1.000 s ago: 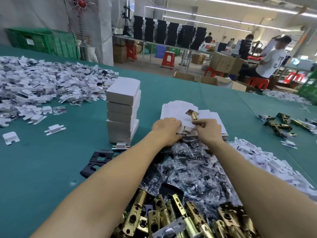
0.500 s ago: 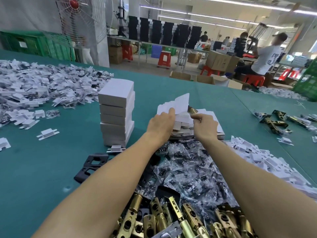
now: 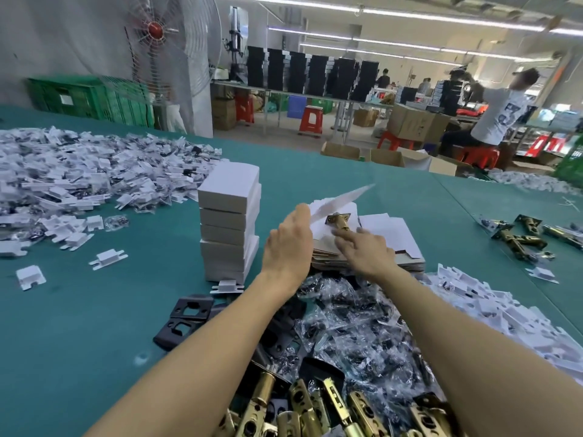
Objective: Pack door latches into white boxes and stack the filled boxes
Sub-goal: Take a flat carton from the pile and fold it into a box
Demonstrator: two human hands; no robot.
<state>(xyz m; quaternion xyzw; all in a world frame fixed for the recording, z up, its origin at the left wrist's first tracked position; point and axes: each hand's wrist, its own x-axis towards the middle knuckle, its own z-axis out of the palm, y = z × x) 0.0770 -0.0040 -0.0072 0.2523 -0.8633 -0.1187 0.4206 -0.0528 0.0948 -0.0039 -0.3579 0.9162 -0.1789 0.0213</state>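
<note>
filled boxes (image 3: pixel 228 222) stacked several high, mid-tabletop. One latch (image 3: pixel 339 222) lies on an open white box (image 3: pixel 334 200) atop the flat blanks (image 3: pixel 391 234). left hand (image 3: pixel 288 244) pinches its raised flap, right hand (image 3: pixel 366 250) fingers spread, index on latch. Box not closed yet; big latch pile (image 3: pixel 315 408) at near edge left to pack.

Motion-blurred: flap (image 3: pixel 344 197), left hand (image 3: pixel 288 244), right hand (image 3: pixel 362 247).
Hidden behind back of left hand: thumb and fingertips; cannot tell whether pinching flap.
Hidden behind right fingers (image 3: pixel 347 239): lower end of latch (image 3: pixel 338 220); contact unclear.
Covered in part by both hands: blanks (image 3: pixel 397 234).
Cut off at bottom edge: both forearms, latch pile (image 3: pixel 303 408).
Covered in part by left forearm: black plates (image 3: pixel 186 313).
Indistinct inside bags (image 3: pixel 347 320): contents.
Cut off at left edge: white pile (image 3: pixel 79 178).
Cut off at right edge: loose latches (image 3: pixel 520 238).
Blurred in background: seated worker (image 3: pixel 501 118).
</note>
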